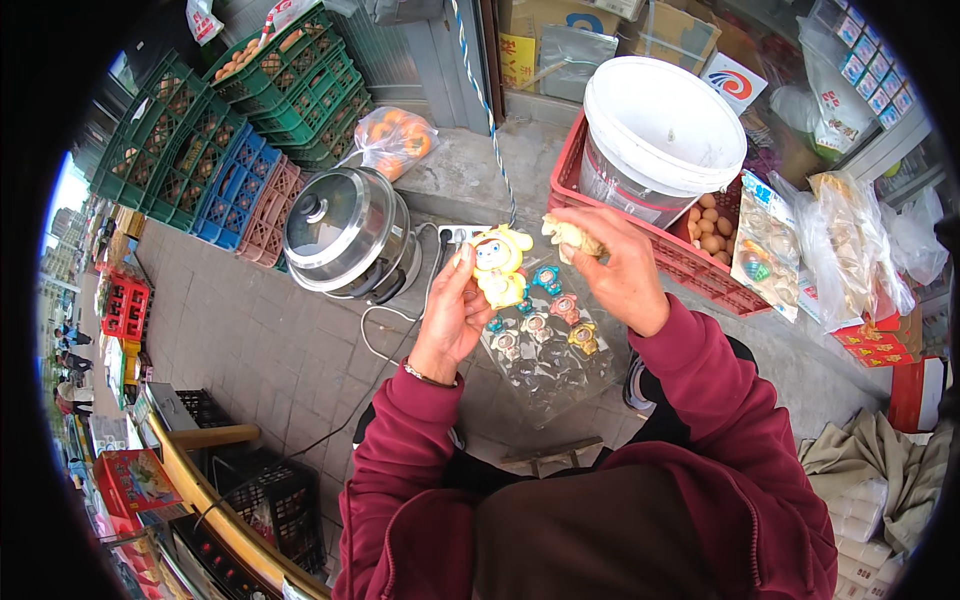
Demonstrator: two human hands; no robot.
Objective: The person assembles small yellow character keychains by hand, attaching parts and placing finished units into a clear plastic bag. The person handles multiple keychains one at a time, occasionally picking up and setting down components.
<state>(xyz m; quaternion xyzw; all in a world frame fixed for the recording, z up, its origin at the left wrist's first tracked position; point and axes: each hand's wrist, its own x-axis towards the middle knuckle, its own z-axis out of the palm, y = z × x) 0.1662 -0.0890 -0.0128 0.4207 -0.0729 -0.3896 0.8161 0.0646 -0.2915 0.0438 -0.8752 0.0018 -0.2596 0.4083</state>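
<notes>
Grey paving [270,340] outdoors, crowded with stall goods. Left hand [452,305] raised, fingers closed round a yellow cartoon toy [498,265] with a blue face, held upright above a clear plastic sheet [545,350] of small coloured toy watches [560,320] (sheet hanging just below the toy, between the two hands). Right hand [615,265] level with the left and just beside it, fingertips pinched on a small beige scrap [570,235] of crumpled material; kind not clear. Dark red sleeves on both forearms, thin bracelet at the left wrist. Behind the hands: a steel pot [345,235] with a glass lid, its white cable trailing over the paving; a white bucket [660,130] standing in a red crate [690,265] beside eggs [712,230]. Farther off to the left, stacked green, blue and pink crates [230,140], and a bag of oranges [395,140].
</notes>
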